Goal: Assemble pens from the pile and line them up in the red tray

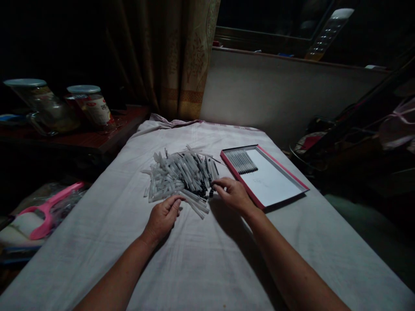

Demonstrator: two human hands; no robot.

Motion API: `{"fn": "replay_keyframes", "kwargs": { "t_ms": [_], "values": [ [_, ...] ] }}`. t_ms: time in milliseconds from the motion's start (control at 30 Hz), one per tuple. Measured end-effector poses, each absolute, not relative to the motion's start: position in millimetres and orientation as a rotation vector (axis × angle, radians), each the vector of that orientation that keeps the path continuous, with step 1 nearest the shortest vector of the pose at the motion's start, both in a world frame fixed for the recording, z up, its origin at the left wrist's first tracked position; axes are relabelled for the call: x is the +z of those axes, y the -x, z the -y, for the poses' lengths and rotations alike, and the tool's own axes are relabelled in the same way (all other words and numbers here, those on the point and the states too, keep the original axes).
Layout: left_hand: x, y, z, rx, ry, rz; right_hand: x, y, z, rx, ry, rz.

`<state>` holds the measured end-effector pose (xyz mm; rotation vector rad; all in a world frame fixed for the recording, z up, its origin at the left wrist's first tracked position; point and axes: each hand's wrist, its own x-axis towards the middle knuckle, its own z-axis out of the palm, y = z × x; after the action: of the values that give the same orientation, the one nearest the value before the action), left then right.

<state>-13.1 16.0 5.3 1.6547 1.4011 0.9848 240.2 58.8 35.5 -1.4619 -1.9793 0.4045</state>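
Observation:
A heap of clear pen barrels (181, 168), mixed with dark refills and small black pen parts, lies on the cloth-covered surface. My left hand (164, 216) is at the heap's near edge, thumb and fingers closed; what they hold, if anything, is hidden. Several loose barrels (196, 205) lie just beyond its fingertips. At the right side of the heap, my right hand (234, 194) pinches a small black pen cap (212, 184). Beside that hand is a shallow red-edged box (285, 183) with a white bottom. A row of assembled-looking pens (241, 162) lies side by side at its far left.
White checked cloth (194, 268) covers the surface. Lidded jars (94, 108) and a glass mug (53, 119) stand on a dark red table (113, 138) at left. A pink plastic item (48, 211) is low at left. Behind are a curtain (181, 60) and a pale wall (253, 90).

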Motion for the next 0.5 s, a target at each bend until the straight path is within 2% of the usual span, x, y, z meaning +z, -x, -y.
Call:
{"fn": "replay_keyframes", "kwargs": {
  "t_ms": [200,500],
  "values": [
    [6.7,13.1,-15.7,1.035,-1.669,-1.352,23.2,-204.5,-19.9,0.392,1.559,2.130],
    [5.4,12.1,-13.0,1.019,-1.883,-1.343,22.5,-200.1,1.2,0.148,1.677,2.280]
  ]
}}
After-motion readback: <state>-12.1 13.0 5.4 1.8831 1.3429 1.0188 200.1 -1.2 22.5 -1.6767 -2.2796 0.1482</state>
